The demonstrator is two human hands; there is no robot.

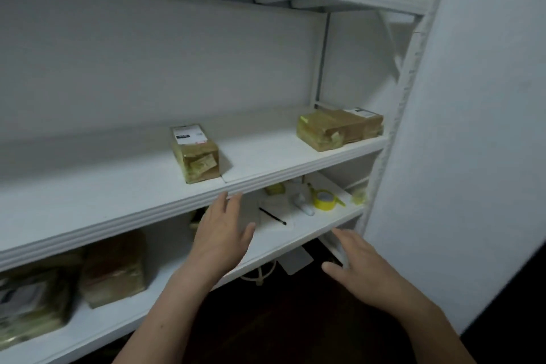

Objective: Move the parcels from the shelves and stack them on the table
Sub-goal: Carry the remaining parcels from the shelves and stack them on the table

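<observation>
Two brown taped parcels sit on the middle white shelf [118, 204]: a small one with a white label [195, 152] near the centre and a flatter one [339, 128] at the right end. Two more parcels lie on the lower shelf at the left, one brown [113, 267] and one with a grey label [32, 304]. My left hand [220, 233] is raised with fingers apart just below the middle shelf's front edge, under the small parcel. My right hand [359, 267] is lower and to the right, fingers spread, holding nothing.
On the lower shelf at the right lie a yellow tape roll [324, 199], a black pen [272, 216], a white tube [302, 204] and small yellow scraps. A white wall [472, 156] closes the right side. The floor below is dark.
</observation>
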